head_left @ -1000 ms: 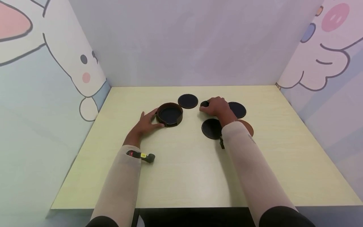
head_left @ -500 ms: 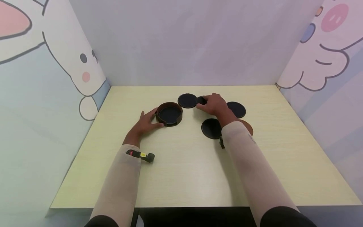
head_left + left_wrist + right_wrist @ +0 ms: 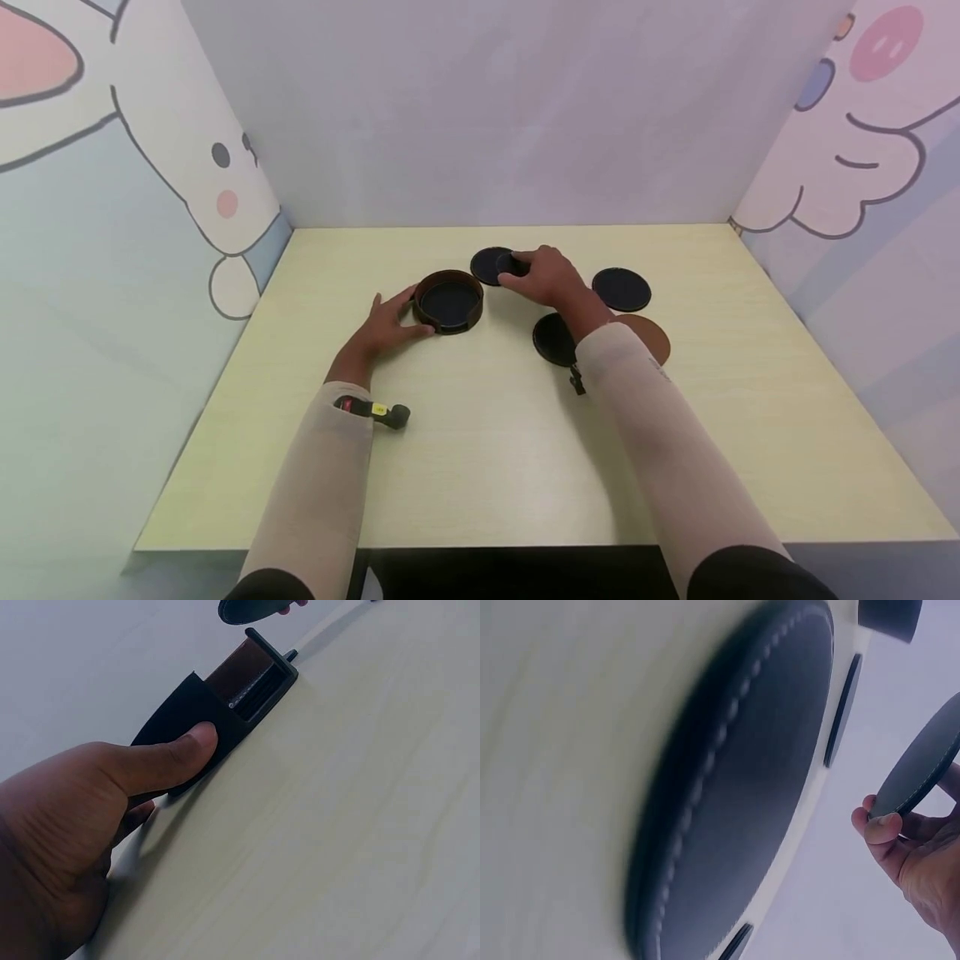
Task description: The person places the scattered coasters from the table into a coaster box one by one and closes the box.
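Observation:
My left hand (image 3: 384, 327) grips the left side of a round dark-brown coaster holder (image 3: 476, 312), which stands on the table. In the left wrist view the thumb presses on the holder's black outer wall (image 3: 187, 716), beside a cut-out in it. A dark round surface shows at the holder's bottom. My right hand (image 3: 547, 277) pinches a black round coaster (image 3: 919, 769) by its edge, raised and tilted in the right wrist view. From the head this coaster overlaps another black coaster (image 3: 484, 265) lying behind the holder.
Under and beside my right forearm lie a black coaster (image 3: 553, 342) and a brown one (image 3: 651, 337). Another black coaster (image 3: 622, 289) lies farther back on the right. The pale wooden table (image 3: 480, 467) meets a plain wall (image 3: 480, 125) at its back edge.
My right hand has moved left with the held coaster, from the middle right to over the back coaster. My left hand has stayed at the holder.

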Action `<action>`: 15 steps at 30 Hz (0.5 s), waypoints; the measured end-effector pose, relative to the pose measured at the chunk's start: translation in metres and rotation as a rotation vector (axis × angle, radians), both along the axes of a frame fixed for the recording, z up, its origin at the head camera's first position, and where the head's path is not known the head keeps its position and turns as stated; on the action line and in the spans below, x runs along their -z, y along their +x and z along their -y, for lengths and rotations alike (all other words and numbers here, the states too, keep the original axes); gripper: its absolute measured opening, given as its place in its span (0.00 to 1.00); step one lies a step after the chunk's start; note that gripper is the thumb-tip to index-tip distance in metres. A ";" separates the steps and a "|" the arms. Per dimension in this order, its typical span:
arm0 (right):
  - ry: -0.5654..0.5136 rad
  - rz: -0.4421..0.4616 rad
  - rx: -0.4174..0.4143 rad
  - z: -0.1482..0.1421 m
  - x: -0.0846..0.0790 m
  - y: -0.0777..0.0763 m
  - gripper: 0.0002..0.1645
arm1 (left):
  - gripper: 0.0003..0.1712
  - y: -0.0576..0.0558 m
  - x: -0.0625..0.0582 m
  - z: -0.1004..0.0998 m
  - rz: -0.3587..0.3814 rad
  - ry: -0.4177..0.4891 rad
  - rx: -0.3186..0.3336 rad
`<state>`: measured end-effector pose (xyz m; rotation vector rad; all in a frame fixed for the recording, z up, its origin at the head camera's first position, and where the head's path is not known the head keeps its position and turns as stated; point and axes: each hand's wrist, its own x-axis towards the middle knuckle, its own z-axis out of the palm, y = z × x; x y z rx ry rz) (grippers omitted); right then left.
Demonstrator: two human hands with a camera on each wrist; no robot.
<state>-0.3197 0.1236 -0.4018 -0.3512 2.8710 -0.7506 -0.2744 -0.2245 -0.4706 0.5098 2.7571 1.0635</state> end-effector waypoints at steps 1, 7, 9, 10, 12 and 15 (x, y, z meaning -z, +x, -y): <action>0.005 -0.005 -0.005 0.002 0.001 0.001 0.47 | 0.59 0.000 0.000 0.000 -0.003 0.005 0.003; 0.049 -0.043 -0.033 0.014 0.003 0.005 0.49 | 0.59 -0.003 0.005 0.000 -0.014 0.000 0.002; 0.066 -0.053 -0.043 0.018 0.004 0.006 0.49 | 0.59 -0.004 0.005 0.000 -0.011 0.000 0.000; 0.076 -0.058 -0.046 0.021 0.005 0.007 0.49 | 0.59 -0.004 0.006 0.000 -0.010 -0.001 0.000; 0.094 -0.068 -0.055 0.026 0.005 0.008 0.49 | 0.59 -0.004 0.006 0.001 -0.007 -0.002 0.000; 0.115 -0.080 -0.066 0.035 0.005 0.010 0.49 | 0.58 -0.003 0.005 0.001 0.001 -0.001 -0.004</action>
